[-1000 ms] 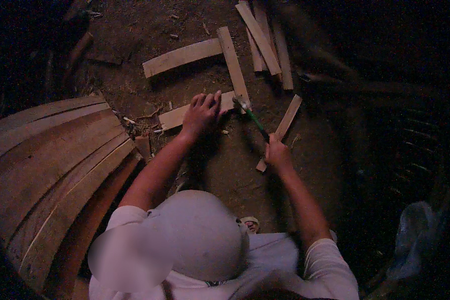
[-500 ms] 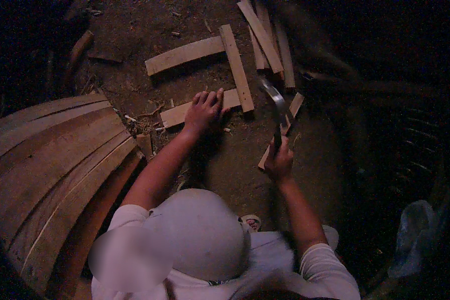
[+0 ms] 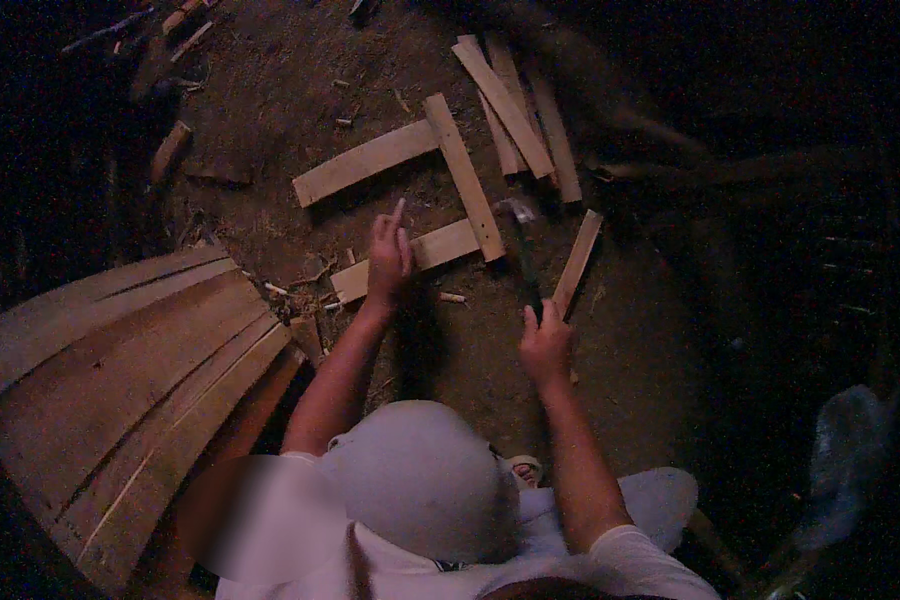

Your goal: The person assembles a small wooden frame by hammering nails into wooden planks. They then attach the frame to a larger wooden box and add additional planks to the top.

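My left hand [image 3: 390, 258] is over the left part of the lower short board [image 3: 446, 245], its fingers stretched forward, one of them extending well ahead. I cannot tell whether it touches the wood. In my right hand [image 3: 547, 345] is the handle of a hammer [image 3: 526, 262]. Its metal head lies just right of the longer crosspiece [image 3: 462, 175], low over the dirt floor. That crosspiece spans the right ends of the lower board and an upper short board [image 3: 365, 166], making a three-sided frame. Right of the hammer is a loose wooden strip [image 3: 578, 262].
Several slats [image 3: 510, 105] are piled beyond the frame to the right. Wide planks [image 3: 135, 370] fan out at my left. Wood scraps [image 3: 453, 298] dot the dirt floor [image 3: 470, 350]. A clear plastic bag [image 3: 848, 450] is at the far right, amid deep shadow.
The hammer head has come down and left, nearer the crosspiece. My left hand's fingers have gone from resting across the lower board to stretching forward. The whole view has shifted slightly.
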The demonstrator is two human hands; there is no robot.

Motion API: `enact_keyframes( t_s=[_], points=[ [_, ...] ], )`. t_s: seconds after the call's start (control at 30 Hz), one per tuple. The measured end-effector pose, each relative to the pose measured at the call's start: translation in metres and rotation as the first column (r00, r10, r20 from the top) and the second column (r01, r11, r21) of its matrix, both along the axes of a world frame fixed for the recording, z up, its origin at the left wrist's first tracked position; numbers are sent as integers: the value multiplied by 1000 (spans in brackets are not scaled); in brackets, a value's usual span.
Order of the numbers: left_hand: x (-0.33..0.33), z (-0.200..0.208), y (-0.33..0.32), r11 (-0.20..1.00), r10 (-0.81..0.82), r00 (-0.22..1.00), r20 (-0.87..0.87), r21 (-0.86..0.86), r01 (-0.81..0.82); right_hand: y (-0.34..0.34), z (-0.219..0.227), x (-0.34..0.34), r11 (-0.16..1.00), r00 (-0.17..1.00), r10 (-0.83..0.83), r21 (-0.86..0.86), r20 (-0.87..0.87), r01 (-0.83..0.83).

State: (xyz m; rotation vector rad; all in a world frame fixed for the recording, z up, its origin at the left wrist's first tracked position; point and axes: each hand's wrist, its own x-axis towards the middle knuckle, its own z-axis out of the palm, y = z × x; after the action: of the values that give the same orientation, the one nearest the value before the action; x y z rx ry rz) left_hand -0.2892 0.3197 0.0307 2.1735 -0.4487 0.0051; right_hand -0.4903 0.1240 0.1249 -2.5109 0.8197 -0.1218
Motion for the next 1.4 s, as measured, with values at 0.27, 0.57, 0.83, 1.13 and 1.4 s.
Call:
enact_keyframes(
  t_s=[0.27,0.57,0.83,1.13,1.4],
  points=[
    [91,79,-23,964,-7,995,102,-262,34,15,-17,19,980,986,26,197,-166,7],
    [133,80,-69,878,-138,986,-98,-473,76,8,-15,-6,968,989,55,249,-136,-20],
    [138,71,-60,911,-75,991,-109,-412,24,11,-6,-2,965,989,65,262,-135,-27],
    [145,74,-64,942,-74,997,-6,-329,68,13,0,0,958,993,36,286,-115,-2],
    [168,47,-86,954,-56,988,144,-285,95,-7,3,-2,962,987,49,274,-153,-5]
  ],
)
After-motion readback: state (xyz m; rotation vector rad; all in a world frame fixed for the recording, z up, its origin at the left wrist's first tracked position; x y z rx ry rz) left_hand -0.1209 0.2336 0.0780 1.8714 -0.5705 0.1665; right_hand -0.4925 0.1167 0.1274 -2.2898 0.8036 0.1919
